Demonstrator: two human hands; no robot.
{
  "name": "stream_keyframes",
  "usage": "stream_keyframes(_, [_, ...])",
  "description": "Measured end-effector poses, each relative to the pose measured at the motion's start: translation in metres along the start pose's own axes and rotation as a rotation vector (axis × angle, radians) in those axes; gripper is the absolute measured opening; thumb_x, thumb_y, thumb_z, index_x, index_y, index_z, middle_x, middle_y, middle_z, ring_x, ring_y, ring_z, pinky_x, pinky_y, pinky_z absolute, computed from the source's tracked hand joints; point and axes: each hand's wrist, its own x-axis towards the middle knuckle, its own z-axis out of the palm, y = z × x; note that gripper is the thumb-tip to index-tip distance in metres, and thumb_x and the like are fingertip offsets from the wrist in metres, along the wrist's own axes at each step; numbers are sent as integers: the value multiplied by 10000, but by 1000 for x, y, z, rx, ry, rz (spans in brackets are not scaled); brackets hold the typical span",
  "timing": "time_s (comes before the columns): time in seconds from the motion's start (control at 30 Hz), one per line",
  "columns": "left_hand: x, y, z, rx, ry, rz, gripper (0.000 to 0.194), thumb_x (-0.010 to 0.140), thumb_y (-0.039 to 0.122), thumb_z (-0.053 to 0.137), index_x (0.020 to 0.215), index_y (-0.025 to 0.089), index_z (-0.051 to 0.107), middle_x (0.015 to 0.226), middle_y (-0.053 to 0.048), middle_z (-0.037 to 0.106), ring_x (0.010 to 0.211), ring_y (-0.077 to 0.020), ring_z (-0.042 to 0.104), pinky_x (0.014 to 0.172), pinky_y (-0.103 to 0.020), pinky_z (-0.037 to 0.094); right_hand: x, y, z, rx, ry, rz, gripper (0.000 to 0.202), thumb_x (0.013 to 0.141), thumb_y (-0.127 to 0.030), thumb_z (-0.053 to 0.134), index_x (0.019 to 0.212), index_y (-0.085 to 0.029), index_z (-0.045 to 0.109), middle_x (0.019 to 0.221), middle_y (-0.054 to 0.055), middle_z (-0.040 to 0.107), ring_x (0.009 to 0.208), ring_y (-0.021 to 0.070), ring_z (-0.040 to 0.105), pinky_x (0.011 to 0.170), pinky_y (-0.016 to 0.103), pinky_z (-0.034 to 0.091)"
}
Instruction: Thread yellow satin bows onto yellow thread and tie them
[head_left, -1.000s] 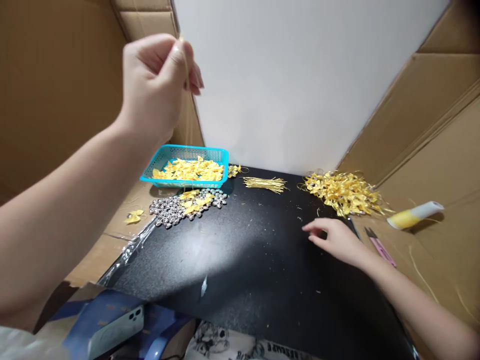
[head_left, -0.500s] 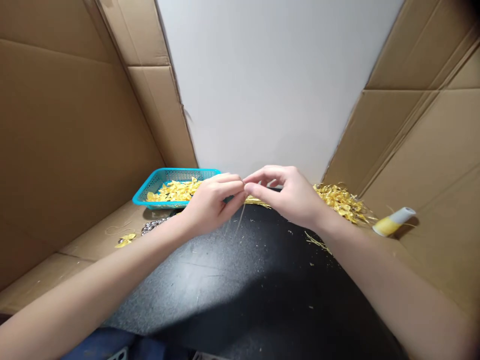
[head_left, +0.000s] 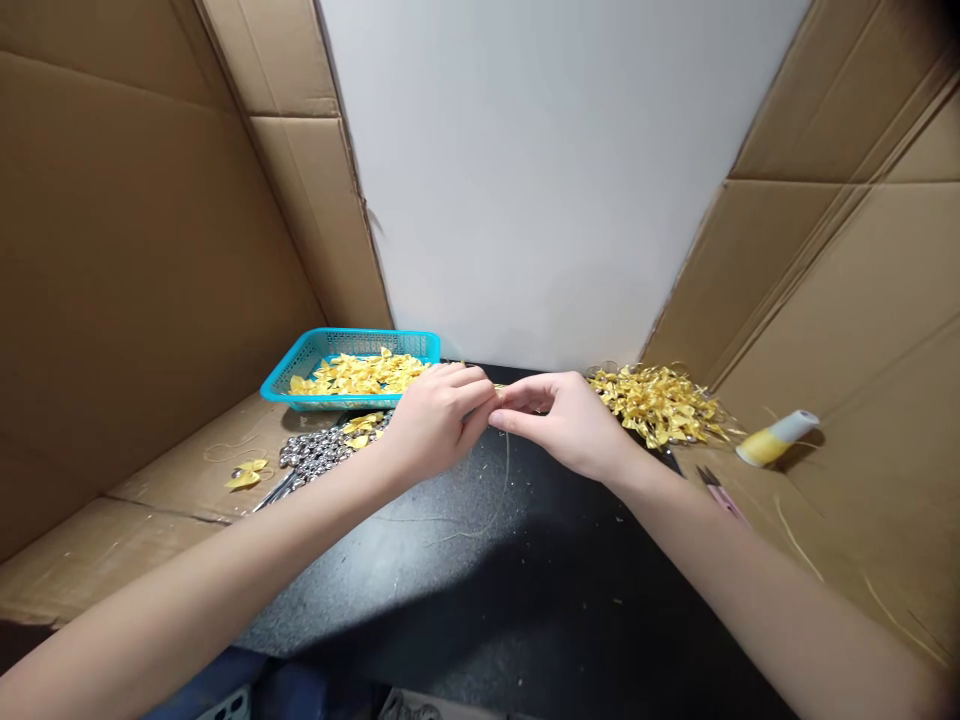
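My left hand (head_left: 441,418) and my right hand (head_left: 574,425) meet fingertip to fingertip above the black table surface (head_left: 420,590). Each is closed in a pinch. From between them a thin pale thread (head_left: 506,480) hangs and curls back across the table to the left. Something small and yellowish shows at the fingertips, mostly hidden by the fingers. Behind my left hand stands a blue-green basket (head_left: 274,390) of yellow ribbon bows (head_left: 352,375). Nearer my left forearm lies a heap of shiny silver beads (head_left: 315,452) with a few yellow bows on it.
A pile of yellow bows with thin strands (head_left: 652,400) lies beyond my right wrist. Pink-handled scissors (head_left: 721,495) sit beside my right forearm. A yellow and white thread cone (head_left: 776,438) leans at the right. One loose bow (head_left: 247,473) lies left. Cardboard walls (head_left: 150,220) flank both sides.
Both hands stay joined at the fingertips and sit slightly lower in view. A longer, curving thread now shows below them. The scissors and more of the bead heap have come into sight.
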Motion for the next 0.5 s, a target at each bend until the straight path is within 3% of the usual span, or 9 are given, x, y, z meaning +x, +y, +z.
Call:
stream_keyframes(0.1, [-1, 0, 1, -7, 17, 16, 313, 965, 197, 396, 676, 175, 515, 674, -26, 545, 627, -159, 437, 616, -284, 367, 0, 9, 1, 162, -118, 31, 175, 743, -308, 706, 810, -146, 713, 810, 35, 720, 809, 155, 653, 829, 310, 502])
stream_keyframes(0.17, [0, 0, 1, -24, 35, 18, 312, 962, 181, 413, 656, 180, 478, 663, -19, 525, 620, -155, 417, 615, -284, 362, -3, 15, 1, 210, -168, 80, 264, 792, -404, 655, 740, -145, 670, 614, -13, 607, 622, 112, 560, 718, 285, 483])
stream_keyframes(0.23, [0, 0, 0, -50, 54, 10, 322, 956, 161, 430, 635, 188, 429, 638, -8, 493, 605, -150, 387, 607, -285, 353, -8, 22, 2, 223, -131, 96, 369, 847, -483, 567, 680, -157, 610, 508, -58, 425, 498, 82, 399, 591, 255, 409])
stream_keyframes(0.3, [0, -1, 1, -84, 80, -15, 341, 952, 146, 437, 620, 196, 380, 612, 2, 455, 592, -146, 365, 601, -286, 347, -14, 28, 3, 215, -44, 47, 423, 886, -514, 487, 642, -174, 548, 526, -58, 349, 494, 84, 319, 541, 246, 335])
stream_keyframes(0.4, [0, 0, 5, -163, 138, -67, 358, 949, 134, 443, 611, 198, 344, 597, 12, 413, 591, -140, 369, 583, -278, 339, -25, 33, 7, 137, 29, -61, 441, 915, -489, 452, 599, -183, 473, 596, -19, 410, 567, 106, 363, 565, 255, 327])
stream_keyframes(0.5, [0, 3, 10, -234, 190, -96, 349, 942, 126, 457, 613, 192, 362, 602, 14, 412, 593, -132, 384, 570, -266, 335, -33, 34, 12, 51, -1, -97, 432, 943, -444, 423, 609, -180, 493, 624, -5, 462, 616, 119, 424, 616, 262, 368])
